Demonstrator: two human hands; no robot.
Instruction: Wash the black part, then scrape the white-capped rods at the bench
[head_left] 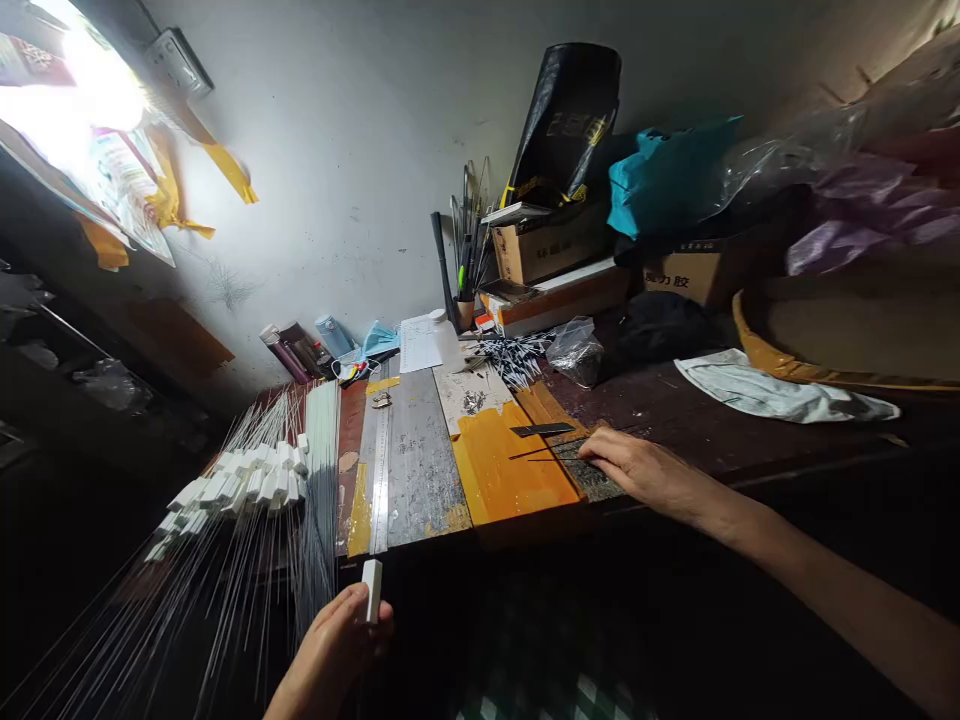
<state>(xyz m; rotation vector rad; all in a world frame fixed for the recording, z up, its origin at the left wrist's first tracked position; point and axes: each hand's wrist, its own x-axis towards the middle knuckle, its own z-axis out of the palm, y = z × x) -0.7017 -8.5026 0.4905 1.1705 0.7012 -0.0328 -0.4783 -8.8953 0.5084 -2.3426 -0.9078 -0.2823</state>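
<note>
My left hand (341,630) is closed around a small white block (373,590), held upright in front of the table edge. My right hand (619,460) is pinched at the right side of the orange-taped board (502,480). From its fingertips a thin dark tool (546,458) points left over the orange surface; two slim lines show, and I cannot tell whether one is a shadow. Just beyond it lies a flat dark blade-like piece (543,430). Small metal bits (474,402) sit on the board's pale far part.
White blocks (232,480) with long thin wires are heaped at left, wires overhanging the edge. A steel ruler (381,480) lies on a grey board (420,450). Behind are black-and-white sticks (517,358), a bag of dark bits (575,352), boxes (547,250) and a cloth mask (780,388).
</note>
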